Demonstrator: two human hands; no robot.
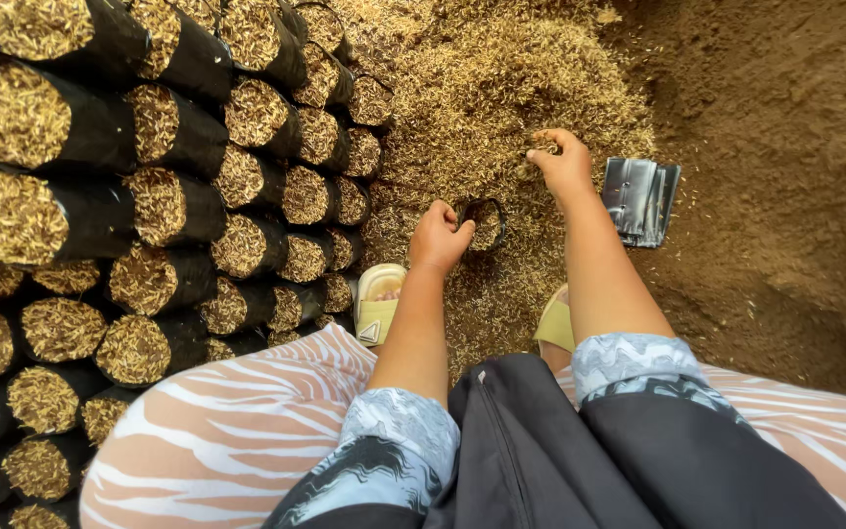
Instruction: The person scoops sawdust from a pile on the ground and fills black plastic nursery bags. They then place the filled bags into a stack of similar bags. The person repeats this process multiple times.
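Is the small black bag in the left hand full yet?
Partly filled: black bag, held open by the left hand, shows husk inside below its rim.

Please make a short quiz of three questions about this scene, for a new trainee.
1. True or false: the left hand holds the rim of a small black bag.
2. Where is the right hand? A) on the stack of flat empty bags B) in the husk pile C) on a sandal
3. Fill in: the filled bags stand in rows on the person's ____ side.

Key: 1 true; 2 B; 3 left.
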